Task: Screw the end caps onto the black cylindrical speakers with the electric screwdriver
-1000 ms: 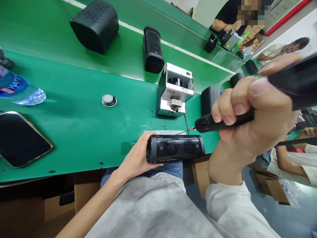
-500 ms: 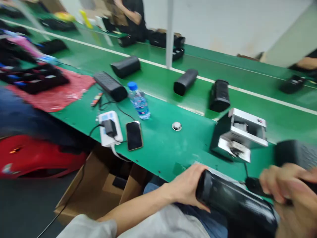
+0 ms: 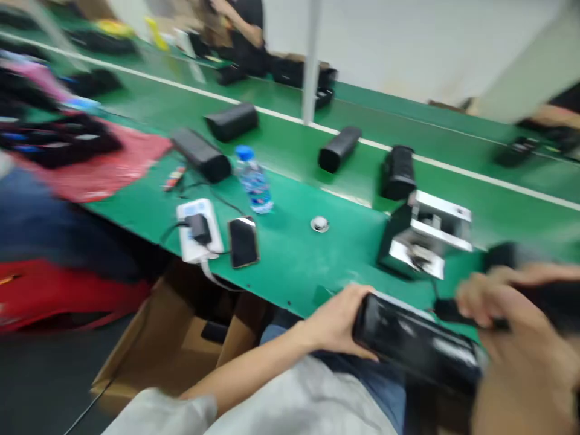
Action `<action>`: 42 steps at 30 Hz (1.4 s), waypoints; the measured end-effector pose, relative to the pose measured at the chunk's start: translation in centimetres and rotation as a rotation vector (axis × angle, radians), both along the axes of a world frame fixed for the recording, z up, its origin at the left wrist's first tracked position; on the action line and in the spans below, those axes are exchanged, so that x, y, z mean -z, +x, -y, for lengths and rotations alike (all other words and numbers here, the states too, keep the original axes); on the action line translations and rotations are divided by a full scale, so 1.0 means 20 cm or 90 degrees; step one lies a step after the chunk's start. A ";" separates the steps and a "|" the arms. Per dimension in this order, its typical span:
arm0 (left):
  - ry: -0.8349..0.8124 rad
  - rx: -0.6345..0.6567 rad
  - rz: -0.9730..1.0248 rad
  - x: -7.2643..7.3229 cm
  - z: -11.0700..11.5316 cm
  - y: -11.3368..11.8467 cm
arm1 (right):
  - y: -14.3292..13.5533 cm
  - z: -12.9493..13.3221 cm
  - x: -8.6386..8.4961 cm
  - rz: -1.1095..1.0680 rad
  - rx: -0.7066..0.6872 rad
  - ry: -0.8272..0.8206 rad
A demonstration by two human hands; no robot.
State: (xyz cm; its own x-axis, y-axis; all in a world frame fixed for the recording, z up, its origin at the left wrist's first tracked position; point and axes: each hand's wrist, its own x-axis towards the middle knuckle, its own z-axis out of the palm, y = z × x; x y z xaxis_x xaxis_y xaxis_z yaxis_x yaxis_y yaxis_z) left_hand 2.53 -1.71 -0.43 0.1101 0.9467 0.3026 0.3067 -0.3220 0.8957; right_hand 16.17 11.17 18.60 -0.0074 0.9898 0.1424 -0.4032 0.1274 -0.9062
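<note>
Green tabletop [image 3: 290,254] fills your view, which has swung left within the last second, bringing the power strip [image 3: 187,243] into sight. Your left hand [image 3: 338,320] still grips the speaker [image 3: 417,338] by one end, above your lap; your right stays closed around the black tool [image 3: 449,310]. Your hold seems unchanged; blur hides whether tool and speaker touch.

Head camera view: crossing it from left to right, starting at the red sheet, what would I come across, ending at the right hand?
Crinkled red plastic sheet, white rectangular power strip, clear blue-capped water bottle, small round silver disc, boxy black-and-silver machine, the person's bare right hand.
</note>
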 end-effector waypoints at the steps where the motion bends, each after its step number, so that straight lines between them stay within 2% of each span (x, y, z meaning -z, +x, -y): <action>1: -0.010 -0.006 0.005 -0.02 0.02 -0.01 | 0.06 0.02 -0.04 0.042 0.009 0.055; 3: -0.042 -0.014 -0.013 -0.04 0.03 -0.03 | 0.12 0.00 -0.13 0.101 -0.017 0.203; 6: -0.061 -0.014 -0.060 -0.03 0.02 -0.05 | 0.11 -0.12 -0.22 0.083 0.049 0.340; 8: -0.063 -0.011 -0.081 -0.03 0.03 -0.06 | 0.08 -0.21 -0.24 0.072 0.113 0.414; 10: -0.062 -0.009 -0.092 -0.04 0.04 -0.06 | 0.03 -0.28 -0.22 0.089 0.131 0.458; 18: -0.060 -0.023 -0.105 -0.03 0.04 -0.06 | -0.03 -0.54 -0.03 0.142 0.126 0.536; 28: -0.035 -0.025 -0.094 -0.04 0.03 -0.06 | -0.04 -0.51 -0.08 0.172 0.137 0.426; 30: -0.035 -0.029 -0.096 -0.03 0.03 -0.06 | -0.03 -0.52 -0.08 0.184 0.122 0.410; 32: -0.029 -0.028 -0.097 -0.03 0.03 -0.06 | -0.03 -0.53 -0.09 0.175 0.066 0.443; 35: -0.015 -0.020 -0.096 -0.04 0.02 -0.06 | -0.03 -0.54 -0.11 0.148 -0.131 0.560; 36: -0.011 -0.019 -0.097 -0.04 0.02 -0.06 | -0.03 -0.55 -0.11 0.141 -0.181 0.591; 37: -0.008 -0.019 -0.098 -0.04 0.02 -0.06 | -0.04 -0.55 -0.12 0.139 -0.194 0.603; 38: -0.006 -0.021 -0.099 -0.03 0.02 -0.06 | -0.05 -0.55 -0.12 0.139 -0.162 0.599; 42: -0.011 -0.028 -0.100 -0.03 0.02 -0.06 | -0.07 -0.51 -0.10 0.164 0.106 0.515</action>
State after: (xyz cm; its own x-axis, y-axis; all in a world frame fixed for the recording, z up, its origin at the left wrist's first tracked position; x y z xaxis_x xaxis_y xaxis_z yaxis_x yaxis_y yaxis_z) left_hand 1.41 -2.07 0.10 0.1136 0.9564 0.2690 0.4560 -0.2908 0.8411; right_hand 14.85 21.39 20.68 -0.0005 0.5757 0.8177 -0.1162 0.8121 -0.5718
